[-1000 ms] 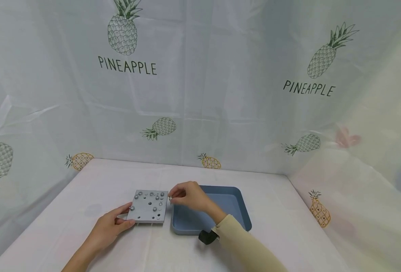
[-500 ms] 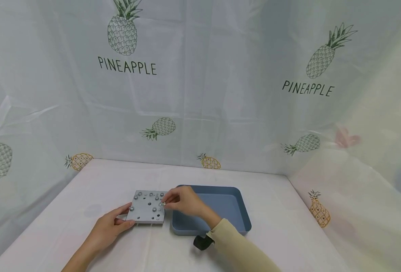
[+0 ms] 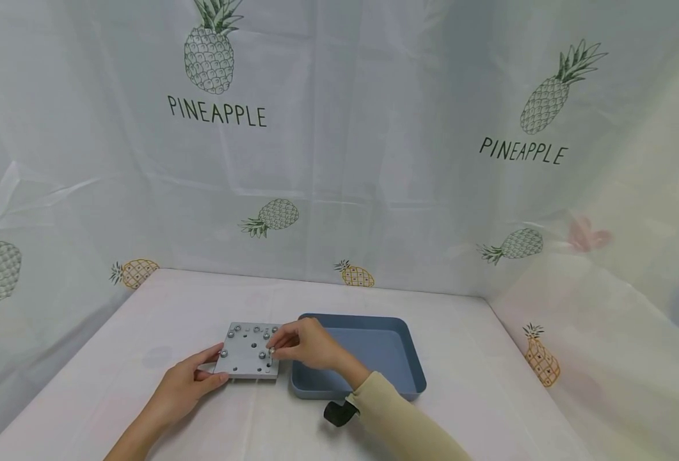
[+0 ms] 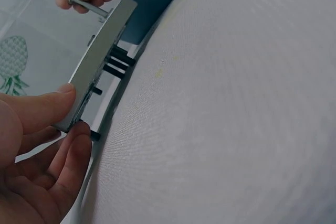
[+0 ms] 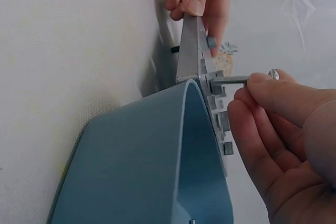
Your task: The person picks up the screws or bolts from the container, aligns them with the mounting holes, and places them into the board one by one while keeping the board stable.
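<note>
A square grey metal plate [image 3: 238,362] with several holes and bolt heads lies left of the tray. My left hand [image 3: 186,384] grips its left edge, thumb on one face and fingers beneath. At the plate's right side, my right hand [image 3: 313,346] pinches a silver bolt [image 5: 232,80] near its head between thumb and fingers. The bolt's shank points at the plate; whether its tip is in a hole cannot be told. Dark bolt ends [image 4: 121,59] stick out of the plate's underside in the left wrist view.
A blue rectangular tray [image 3: 374,349] stands to the right, its left wall close to the plate. A small metal end [image 5: 192,222] shows inside it. A white cloth [image 3: 218,429] covers the table, and a pineapple-print curtain [image 3: 339,160] hangs behind.
My right hand has moved left and slightly toward me, bringing the bolt from beside the tray's edge over the plate's right part. My left hand and the plate have stayed put.
</note>
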`<move>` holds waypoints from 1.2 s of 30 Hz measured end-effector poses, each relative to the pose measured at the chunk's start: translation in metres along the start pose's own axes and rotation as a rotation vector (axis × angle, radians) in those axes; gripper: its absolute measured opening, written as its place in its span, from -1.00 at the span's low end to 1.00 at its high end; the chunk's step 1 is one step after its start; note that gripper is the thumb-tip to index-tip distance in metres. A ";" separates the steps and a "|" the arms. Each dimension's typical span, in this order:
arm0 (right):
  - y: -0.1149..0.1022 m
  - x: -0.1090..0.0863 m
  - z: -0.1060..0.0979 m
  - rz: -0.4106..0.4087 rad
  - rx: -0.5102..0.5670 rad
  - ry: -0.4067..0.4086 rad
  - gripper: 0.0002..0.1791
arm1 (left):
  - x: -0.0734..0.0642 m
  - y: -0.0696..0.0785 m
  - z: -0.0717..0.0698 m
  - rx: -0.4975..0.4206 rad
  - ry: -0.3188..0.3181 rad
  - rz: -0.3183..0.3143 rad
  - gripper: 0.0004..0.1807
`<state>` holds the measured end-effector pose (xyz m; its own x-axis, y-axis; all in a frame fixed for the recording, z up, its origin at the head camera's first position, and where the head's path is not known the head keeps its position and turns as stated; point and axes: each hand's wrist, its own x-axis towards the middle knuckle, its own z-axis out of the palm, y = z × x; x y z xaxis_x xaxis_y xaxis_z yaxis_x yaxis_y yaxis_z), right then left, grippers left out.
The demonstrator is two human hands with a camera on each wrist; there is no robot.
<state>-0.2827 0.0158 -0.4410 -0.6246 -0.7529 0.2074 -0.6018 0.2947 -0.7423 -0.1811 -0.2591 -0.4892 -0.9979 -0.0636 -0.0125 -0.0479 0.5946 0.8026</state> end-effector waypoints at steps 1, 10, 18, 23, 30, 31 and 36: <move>0.000 0.000 0.000 -0.003 -0.002 -0.004 -0.84 | 0.000 0.000 0.000 -0.002 0.001 -0.002 -0.15; 0.002 0.003 0.003 -0.006 -0.033 -0.023 -0.85 | 0.001 0.001 0.000 0.009 -0.002 -0.004 -0.15; 0.005 0.004 0.005 -0.009 -0.035 -0.029 -0.85 | 0.001 0.001 0.000 0.013 -0.003 -0.009 -0.15; 0.007 0.005 0.006 -0.001 -0.024 -0.031 -0.85 | 0.000 0.002 -0.001 0.012 -0.005 -0.003 -0.14; 0.010 0.007 0.009 0.007 -0.012 -0.039 -0.88 | 0.000 0.002 -0.001 0.006 -0.006 -0.005 -0.15; 0.011 0.007 0.009 0.007 -0.013 -0.041 -0.88 | 0.000 0.002 -0.001 0.006 -0.006 -0.005 -0.15; 0.011 0.008 0.011 0.006 -0.031 -0.059 -0.89 | 0.000 0.002 -0.001 0.008 -0.003 -0.005 -0.15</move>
<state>-0.2885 0.0068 -0.4546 -0.5979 -0.7845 0.1643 -0.6139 0.3164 -0.7232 -0.1807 -0.2586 -0.4867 -0.9978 -0.0639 -0.0185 -0.0532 0.6008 0.7976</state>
